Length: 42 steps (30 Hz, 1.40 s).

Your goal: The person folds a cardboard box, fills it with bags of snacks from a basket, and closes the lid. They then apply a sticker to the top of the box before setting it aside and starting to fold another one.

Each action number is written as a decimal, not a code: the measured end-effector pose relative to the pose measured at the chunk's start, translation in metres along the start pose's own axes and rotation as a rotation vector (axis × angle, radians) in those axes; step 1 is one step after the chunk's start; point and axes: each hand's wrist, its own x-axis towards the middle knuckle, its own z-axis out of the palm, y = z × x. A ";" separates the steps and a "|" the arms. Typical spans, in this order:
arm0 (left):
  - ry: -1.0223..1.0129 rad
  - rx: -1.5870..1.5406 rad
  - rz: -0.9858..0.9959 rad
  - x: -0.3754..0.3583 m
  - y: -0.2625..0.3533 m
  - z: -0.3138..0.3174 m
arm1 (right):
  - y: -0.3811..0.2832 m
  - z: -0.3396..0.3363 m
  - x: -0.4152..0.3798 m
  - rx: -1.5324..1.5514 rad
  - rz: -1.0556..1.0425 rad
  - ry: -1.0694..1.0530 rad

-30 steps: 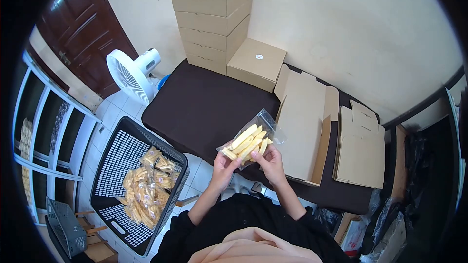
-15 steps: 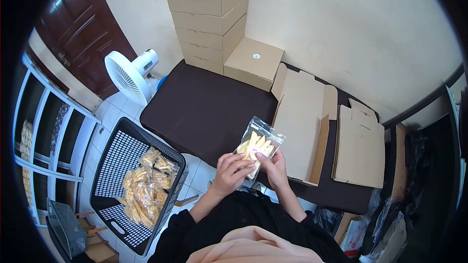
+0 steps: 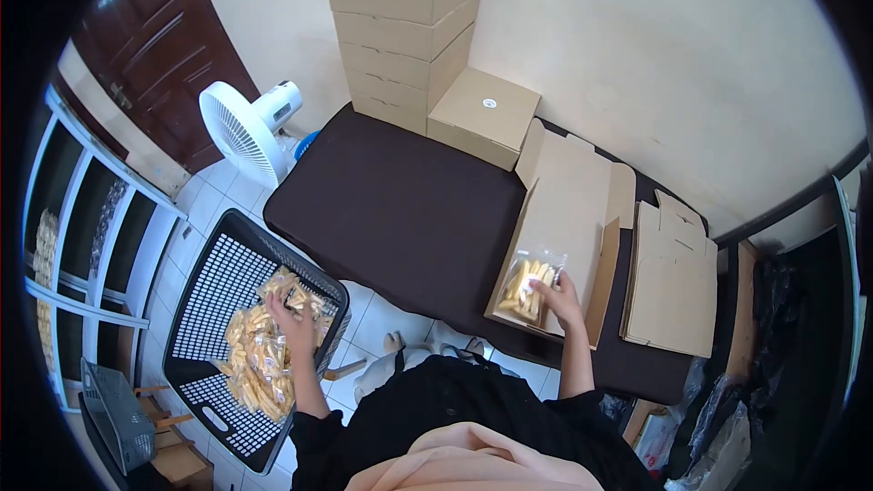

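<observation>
My right hand [image 3: 562, 300] grips a clear plastic bag of pale yellow snack sticks [image 3: 527, 287] by its right side, thumb over the front label. The bag lies over the near end of an open cardboard box [image 3: 568, 184], inside its walls. My left hand [image 3: 293, 325] reaches into a black plastic basket [image 3: 205, 309], fingers spread over the bagged snacks [image 3: 264, 364] heaped there. Its fingertips are right at the upper bags of the heap.
Closed cardboard boxes [image 3: 391, 36] are stacked at the back of the dark-covered table [image 3: 400, 200], a single one [image 3: 486, 109] beside them. Flattened cartons [image 3: 671, 282] lie on the right. A white fan [image 3: 241, 132] stands left of the table, near a shelf with glass panels [image 3: 95, 227].
My hands have parted. The right one has carried the bag rightward into the open box; the left has let go of it and moved left to the basket.
</observation>
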 end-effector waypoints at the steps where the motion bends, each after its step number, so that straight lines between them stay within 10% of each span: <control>1: -0.049 0.007 -0.168 -0.007 -0.046 -0.001 | 0.013 0.003 0.006 -0.129 0.037 -0.062; 4: -0.250 0.150 -0.621 -0.033 -0.139 -0.015 | 0.013 0.007 0.013 -0.543 0.120 -0.166; 6: -0.325 0.056 -0.827 -0.057 -0.226 -0.008 | 0.032 0.012 0.009 -0.715 -0.158 0.222; 10: -0.396 0.228 -0.978 -0.079 -0.223 -0.020 | -0.017 0.022 -0.016 -0.639 0.086 0.076; 12: -0.262 0.726 -1.124 -0.088 -0.220 -0.017 | -0.035 0.035 -0.032 -0.674 0.069 0.158; 15: -0.437 0.507 -1.203 -0.081 -0.183 -0.045 | -0.045 0.053 -0.046 -0.858 -0.224 0.387; 19: -0.781 -0.133 -1.170 -0.115 -0.279 -0.026 | -0.060 0.085 -0.066 -0.808 -0.483 0.478; 21: -0.894 0.651 -1.129 -0.116 -0.282 -0.008 | -0.066 0.097 -0.077 -0.748 -0.549 0.432; 26: -0.811 0.771 -1.074 -0.145 -0.318 -0.018 | -0.074 0.111 -0.096 -0.711 -0.622 0.510; 29: -1.191 0.693 -0.662 -0.142 -0.356 -0.044 | -0.073 0.118 -0.107 -0.688 -0.701 0.506; 32: -0.863 0.604 -1.131 -0.140 -0.304 -0.046 | -0.074 0.139 -0.119 -0.681 -0.727 0.382; 36: -1.190 0.792 -0.659 -0.106 -0.240 -0.056 | -0.067 0.170 -0.130 -0.605 -0.787 0.154; 42: -1.307 0.549 -0.619 -0.089 -0.267 -0.060 | -0.069 0.178 -0.136 -0.559 -0.855 -0.016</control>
